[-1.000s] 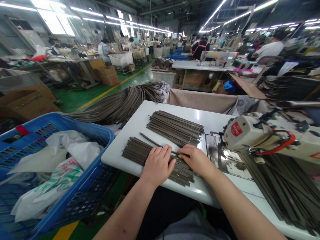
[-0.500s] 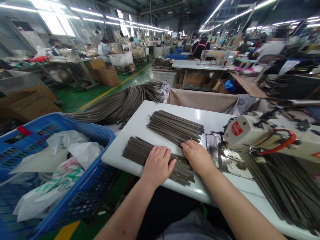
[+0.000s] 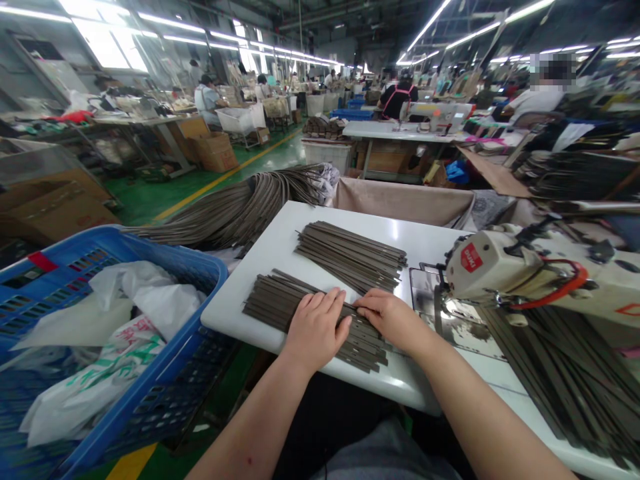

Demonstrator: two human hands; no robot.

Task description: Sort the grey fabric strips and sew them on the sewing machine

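Note:
Two piles of dark grey-brown strips lie on the white table (image 3: 280, 243). My left hand (image 3: 316, 328) rests flat, fingers stretched, on the near pile of strips (image 3: 273, 300). My right hand (image 3: 393, 319) lies beside it on the same pile, fingers curled with their tips on a strip; I cannot make out whether it pinches one. The far pile of strips (image 3: 350, 253) sits a little beyond both hands, untouched.
A white sewing machine (image 3: 505, 267) stands to the right, with more strips (image 3: 565, 373) spread below it. A blue crate (image 3: 165, 393) with white bags is at the left. A long bundle of strips (image 3: 235, 210) hangs off the table's far left. Other workers sit at distant tables.
One second ago a single strip lay askew over the near pile; it is gone from there. My right hand went up toward the far pile, then came back onto the near pile.

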